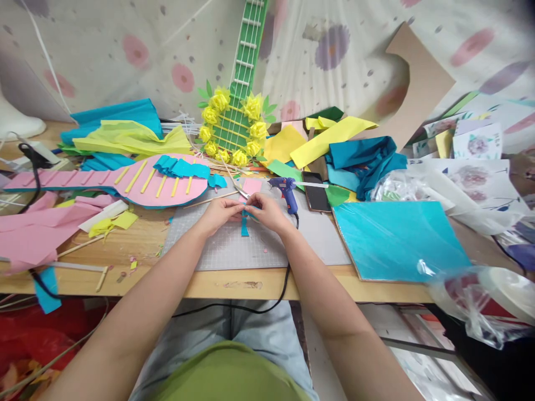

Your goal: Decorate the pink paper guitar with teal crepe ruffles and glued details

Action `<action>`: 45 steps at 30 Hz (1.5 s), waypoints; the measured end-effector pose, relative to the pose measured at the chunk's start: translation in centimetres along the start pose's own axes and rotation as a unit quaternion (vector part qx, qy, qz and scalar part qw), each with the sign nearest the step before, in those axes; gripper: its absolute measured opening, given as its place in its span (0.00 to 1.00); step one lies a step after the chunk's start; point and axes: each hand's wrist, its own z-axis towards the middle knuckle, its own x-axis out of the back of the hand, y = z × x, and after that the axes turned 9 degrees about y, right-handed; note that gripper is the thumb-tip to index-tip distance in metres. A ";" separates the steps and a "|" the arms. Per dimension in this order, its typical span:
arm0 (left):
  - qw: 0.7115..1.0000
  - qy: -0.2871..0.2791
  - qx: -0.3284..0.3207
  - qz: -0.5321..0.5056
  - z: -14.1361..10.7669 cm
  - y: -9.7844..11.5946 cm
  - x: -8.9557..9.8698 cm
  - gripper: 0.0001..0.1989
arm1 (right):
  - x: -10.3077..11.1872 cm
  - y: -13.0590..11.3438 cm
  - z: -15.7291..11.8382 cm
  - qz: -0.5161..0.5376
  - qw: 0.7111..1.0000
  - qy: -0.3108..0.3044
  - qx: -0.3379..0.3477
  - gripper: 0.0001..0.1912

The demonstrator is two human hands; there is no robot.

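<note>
My left hand [223, 214] and my right hand [266, 211] meet over the grey cutting mat [309, 239]. Both hands pinch a small blue paper strip [244, 227], whose tail hangs down below the fingertips. Just beyond the fingers lie scissors [241, 191] and a piece of pink paper [253, 185]. A blue glue gun [287, 192] stands to the right of my right hand. On the left lies a pink paper instrument shape [163, 189] with yellow sticks and ruffled blue paper on it.
A green guitar shape [242, 83] with yellow paper flowers leans at the back. A phone [316, 192] and a large blue board [399, 239] lie to the right. Pink paper [42, 228] is at the left. The black cord [286, 284] loops over the table's front edge.
</note>
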 end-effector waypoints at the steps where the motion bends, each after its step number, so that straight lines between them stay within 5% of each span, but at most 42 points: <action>1: 1.000 0.001 -0.001 -0.002 0.1 0.0 0.0 0.19 | 0.1 0.0 0.0 0.003 1.000 -0.007 0.002 0.06; 13: 0.999 0.043 -0.016 0.012 0.4 -0.6 -0.7 0.18 | -0.5 -0.5 0.0 -0.098 0.994 0.042 -0.001 0.02; 26: 0.988 0.091 -0.108 0.066 1.0 -1.1 -0.2 0.16 | -0.9 -0.4 0.0 0.047 0.998 0.035 -0.011 0.02; 33: 0.968 0.115 -0.170 0.145 0.9 -0.9 0.1 0.15 | -0.7 -0.3 0.1 0.024 0.998 0.052 -0.028 0.04; 45: 0.981 0.130 -0.124 0.072 0.7 -0.9 -0.3 0.18 | -0.5 -0.3 0.2 0.080 0.995 0.028 -0.048 0.06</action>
